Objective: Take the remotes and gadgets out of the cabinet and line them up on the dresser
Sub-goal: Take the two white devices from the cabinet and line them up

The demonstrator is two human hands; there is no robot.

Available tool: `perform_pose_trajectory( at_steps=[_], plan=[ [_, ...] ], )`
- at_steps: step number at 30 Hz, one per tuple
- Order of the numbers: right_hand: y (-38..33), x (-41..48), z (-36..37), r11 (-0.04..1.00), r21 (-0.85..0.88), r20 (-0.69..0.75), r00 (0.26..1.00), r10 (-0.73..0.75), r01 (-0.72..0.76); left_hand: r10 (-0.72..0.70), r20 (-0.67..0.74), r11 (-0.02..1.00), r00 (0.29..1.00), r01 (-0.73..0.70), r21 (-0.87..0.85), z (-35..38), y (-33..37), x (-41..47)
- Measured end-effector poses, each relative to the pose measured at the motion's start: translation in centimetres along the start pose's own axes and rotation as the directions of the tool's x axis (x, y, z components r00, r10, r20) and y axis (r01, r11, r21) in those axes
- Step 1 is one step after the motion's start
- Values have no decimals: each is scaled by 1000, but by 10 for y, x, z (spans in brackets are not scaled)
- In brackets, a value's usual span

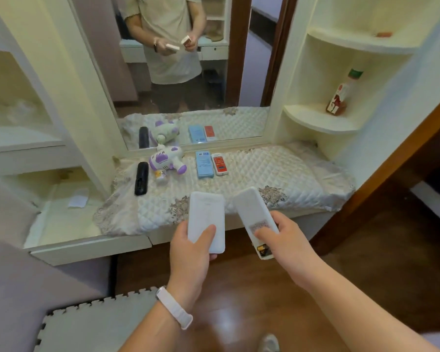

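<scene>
My left hand (191,252) grips a wide white remote (206,217), held above the dresser's front edge. My right hand (282,240) grips a narrower white remote (252,212) with its battery bay open and a battery showing at the near end. On the quilted dresser top (277,174) lie a black remote (141,177), a white and purple toy gun (167,160), a small yellow item (160,175) beneath it, a light blue remote (203,163) and a red and white remote (219,163).
A mirror (178,72) behind the dresser reflects a person holding both remotes. An open cabinet compartment (61,209) at the left holds a white paper. Corner shelves at the right carry a bottle (341,95). A foam mat (92,323) lies on the wooden floor.
</scene>
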State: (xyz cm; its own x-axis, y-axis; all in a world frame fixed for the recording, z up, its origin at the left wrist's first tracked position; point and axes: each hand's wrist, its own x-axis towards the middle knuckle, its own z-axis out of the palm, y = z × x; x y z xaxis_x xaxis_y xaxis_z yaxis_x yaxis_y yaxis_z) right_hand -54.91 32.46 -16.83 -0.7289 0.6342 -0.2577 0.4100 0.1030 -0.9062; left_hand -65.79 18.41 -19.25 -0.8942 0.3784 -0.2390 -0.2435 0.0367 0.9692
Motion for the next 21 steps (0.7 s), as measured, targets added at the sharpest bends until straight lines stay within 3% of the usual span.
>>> perform_pose_trajectory(
  at_steps=[6,14,21],
  plan=[
    [25,56,-35,995,81,-30,997,66,-63,-17,58,996,998,11,93,55,-5,41],
    [44,175,-123,978,187,28,996,86,-90,-11,-20,981,1000,15,192,166,9,116],
    [60,264,-194,976,181,88,990,108,-122,-47,-52,986,998,54,155,258,21,169]
  ],
)
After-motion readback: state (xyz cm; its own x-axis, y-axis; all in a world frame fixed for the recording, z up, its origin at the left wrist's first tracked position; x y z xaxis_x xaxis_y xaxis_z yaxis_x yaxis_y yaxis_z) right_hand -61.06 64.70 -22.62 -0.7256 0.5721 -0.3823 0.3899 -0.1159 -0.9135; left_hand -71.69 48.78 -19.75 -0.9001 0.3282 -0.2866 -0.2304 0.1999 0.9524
